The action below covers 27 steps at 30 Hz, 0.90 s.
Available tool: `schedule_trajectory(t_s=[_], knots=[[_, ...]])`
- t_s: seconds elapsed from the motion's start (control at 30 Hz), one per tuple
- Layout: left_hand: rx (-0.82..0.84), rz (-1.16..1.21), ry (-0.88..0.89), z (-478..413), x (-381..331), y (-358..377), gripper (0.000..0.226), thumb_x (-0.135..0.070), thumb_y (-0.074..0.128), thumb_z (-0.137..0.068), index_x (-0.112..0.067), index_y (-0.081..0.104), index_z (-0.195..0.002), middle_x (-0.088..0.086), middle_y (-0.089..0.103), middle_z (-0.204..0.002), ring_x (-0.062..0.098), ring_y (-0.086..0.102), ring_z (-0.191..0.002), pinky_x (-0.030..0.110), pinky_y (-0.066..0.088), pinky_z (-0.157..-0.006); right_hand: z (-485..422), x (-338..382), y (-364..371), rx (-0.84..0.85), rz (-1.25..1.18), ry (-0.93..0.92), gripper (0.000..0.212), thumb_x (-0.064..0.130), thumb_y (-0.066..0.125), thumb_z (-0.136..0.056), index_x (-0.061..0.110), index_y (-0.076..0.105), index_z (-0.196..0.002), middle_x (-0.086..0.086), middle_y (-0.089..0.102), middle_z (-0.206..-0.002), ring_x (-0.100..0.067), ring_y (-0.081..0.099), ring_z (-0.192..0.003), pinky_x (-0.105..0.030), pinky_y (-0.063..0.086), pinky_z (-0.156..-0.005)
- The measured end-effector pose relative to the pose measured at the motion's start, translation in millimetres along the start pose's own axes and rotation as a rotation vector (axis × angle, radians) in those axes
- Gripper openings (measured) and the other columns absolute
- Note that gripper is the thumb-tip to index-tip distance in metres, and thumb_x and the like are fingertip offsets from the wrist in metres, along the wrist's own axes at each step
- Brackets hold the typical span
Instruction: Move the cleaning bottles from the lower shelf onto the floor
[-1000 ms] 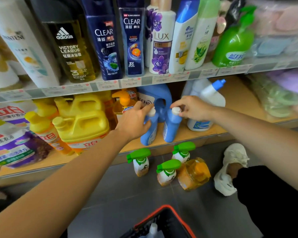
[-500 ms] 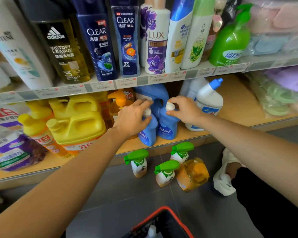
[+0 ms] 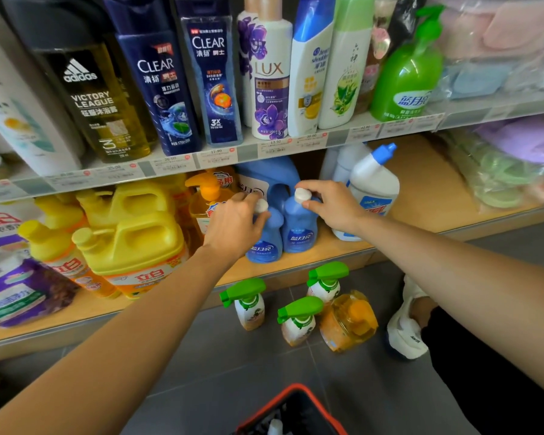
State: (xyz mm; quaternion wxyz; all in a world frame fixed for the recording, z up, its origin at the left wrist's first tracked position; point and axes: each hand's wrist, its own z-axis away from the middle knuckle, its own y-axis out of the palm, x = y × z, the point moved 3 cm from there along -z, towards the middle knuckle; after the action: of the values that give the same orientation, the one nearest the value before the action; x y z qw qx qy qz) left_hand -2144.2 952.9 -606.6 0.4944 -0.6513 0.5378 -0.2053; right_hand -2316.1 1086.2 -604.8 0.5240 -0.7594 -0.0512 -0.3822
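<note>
Blue bottle (image 3: 264,243) under left hand (image 3: 233,227), twin (image 3: 299,230) — right hand (image 3: 333,205)

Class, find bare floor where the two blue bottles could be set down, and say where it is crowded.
Bare floor lies left of the leftmost spray bottle, and between the sprays and the basket. Crowded: three sprays and the orange bottle bunch beside the shoe.

Shelf (image 3: 421,193): two small blue bottles (image 3: 299,237) (white caps). Floor (image 3: 201,356): three green-topped sprayers (image 3: 248,306), one orange bottle (image 3: 347,323).
</note>
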Motion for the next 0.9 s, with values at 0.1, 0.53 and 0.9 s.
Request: schedule_trajectory(t_s=[0.1, 0.53, 0.9], knots=[[-0.011, 0.001, -0.048, -0.1, 4.9, -0.9, 0.034, -0.037, 0.069, -0.093, -0.007, 0.068, -0.109, 0.017, 0.067, -0.093, 0.04, 0.064, -0.079, 0.035, 0.037, -0.059, 2.0, -0.4, -1.5, 0.039, 0.001, -0.012, 0.035, 0.005, 0.068, -0.092, 0.012, 0.066, -0.126, 0.008, 0.06, -0.102, -0.009, 0.053, -0.097, -0.015, 0.034, -0.081], [-0.011, 0.022, -0.059, 12.4, -2.6, -11.9, 0.046, -0.031, 0.073, -0.09, -0.014, 0.063, -0.131, 0.011, 0.068, -0.115, 0.037, 0.068, -0.093, 0.041, 0.052, -0.065, 48.1, -25.1, -35.1, -0.554, -0.087, 0.294, 0.022, 0.015, 0.083, -0.078, 0.014, 0.065, -0.091, -0.001, 0.063, -0.081, -0.018, 0.06, -0.074, -0.044, 0.054, -0.079], [0.111, 0.492, -0.061, 27.3, -53.6, -29.1, 0.03, -0.018, 0.075, -0.089, -0.021, 0.069, -0.118, -0.014, 0.07, -0.081, 0.002, 0.067, -0.077, 0.011, 0.05, -0.071, 7.2, -37.0, -99.0, -0.453, -0.597, 0.503, 0.023, 0.016, 0.081, -0.083, 0.004, 0.067, -0.097, -0.003, 0.062, -0.082, -0.013, 0.053, -0.07, -0.022, 0.046, -0.053]])
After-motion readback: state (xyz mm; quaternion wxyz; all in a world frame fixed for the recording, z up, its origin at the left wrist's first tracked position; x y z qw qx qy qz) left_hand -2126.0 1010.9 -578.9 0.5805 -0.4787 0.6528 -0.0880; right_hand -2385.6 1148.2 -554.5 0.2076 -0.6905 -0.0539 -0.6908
